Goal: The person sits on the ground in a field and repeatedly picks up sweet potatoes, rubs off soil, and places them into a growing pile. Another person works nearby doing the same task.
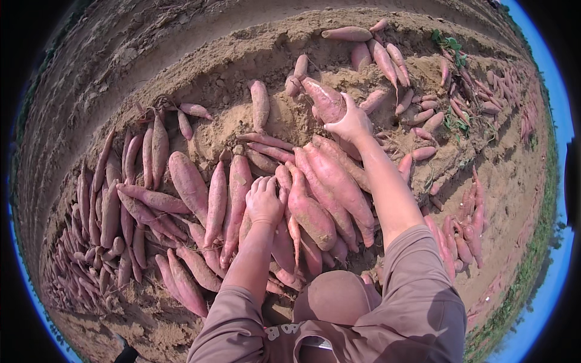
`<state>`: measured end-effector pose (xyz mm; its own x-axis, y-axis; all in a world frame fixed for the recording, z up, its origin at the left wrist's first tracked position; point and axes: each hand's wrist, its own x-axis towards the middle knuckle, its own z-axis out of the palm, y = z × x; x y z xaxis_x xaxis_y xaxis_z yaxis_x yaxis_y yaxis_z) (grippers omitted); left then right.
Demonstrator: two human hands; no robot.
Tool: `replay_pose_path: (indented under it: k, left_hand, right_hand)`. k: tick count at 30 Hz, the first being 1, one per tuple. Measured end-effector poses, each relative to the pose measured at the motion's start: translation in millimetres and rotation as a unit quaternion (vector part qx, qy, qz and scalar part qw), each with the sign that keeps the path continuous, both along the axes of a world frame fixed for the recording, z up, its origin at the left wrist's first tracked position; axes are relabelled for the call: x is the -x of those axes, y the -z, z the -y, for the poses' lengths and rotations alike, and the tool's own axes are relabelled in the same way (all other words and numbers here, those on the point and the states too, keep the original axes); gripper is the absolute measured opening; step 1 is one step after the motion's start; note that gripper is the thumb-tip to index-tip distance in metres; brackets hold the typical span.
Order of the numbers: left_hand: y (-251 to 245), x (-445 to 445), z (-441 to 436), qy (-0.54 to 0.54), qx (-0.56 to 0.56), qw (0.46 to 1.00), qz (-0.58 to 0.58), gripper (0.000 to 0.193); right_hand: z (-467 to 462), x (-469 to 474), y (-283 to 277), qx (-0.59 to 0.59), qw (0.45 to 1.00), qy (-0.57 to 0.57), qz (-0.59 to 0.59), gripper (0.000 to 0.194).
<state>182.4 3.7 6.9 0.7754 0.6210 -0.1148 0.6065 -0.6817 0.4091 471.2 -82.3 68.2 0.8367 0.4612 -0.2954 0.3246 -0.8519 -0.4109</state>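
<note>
A large pink sweet potato [323,97] lies at the far side of the pile, with my right hand [352,121] wrapped around its near end. Its far tip meets a smaller sweet potato [301,67] on the soil. Nearer to me, my left hand [264,200] rests with curled fingers over sweet potatoes in the middle of the heap. Whether it grips one is hidden under the palm. Just right of it lie a soil-covered, bulging sweet potato [311,213] and a long, thick pink one [338,181]. To its left is a long sweet potato [237,199].
Many sweet potatoes [109,213] spread along the row to the left, and a group of small ones [422,117] sits at the right. Green leaves [449,43] stick up at far right. Loose sandy soil [213,59] forms a ridge beyond. A brown cap [333,297] shows below.
</note>
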Motion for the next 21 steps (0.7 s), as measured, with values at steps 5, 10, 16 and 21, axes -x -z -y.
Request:
replay_pose_path:
  k: [5,10,16,21]
  left_hand:
    - [4.0,1.3,0.5,0.001,-0.003,1.0,0.023,0.038]
    - [12.6,4.3,0.0,0.005,0.006,1.0,0.013,0.04]
    - [-29.9,11.0,4.1,0.005,0.017,0.988,0.155,0.058]
    - [-134.4,29.6,23.2,0.201,-0.013,0.949,0.241,0.092]
  right_hand:
    - [81.4,16.4,-41.1,-0.567,0.816,0.038,-0.106,0.088]
    - [124.2,45.8,-81.8,-0.84,0.502,0.097,-0.183,0.093]
    - [134.8,104.4,-109.7,-0.792,0.561,0.152,-0.186,0.095]
    - [126.2,155.7,-99.6,-0.782,0.552,0.135,-0.255,0.095]
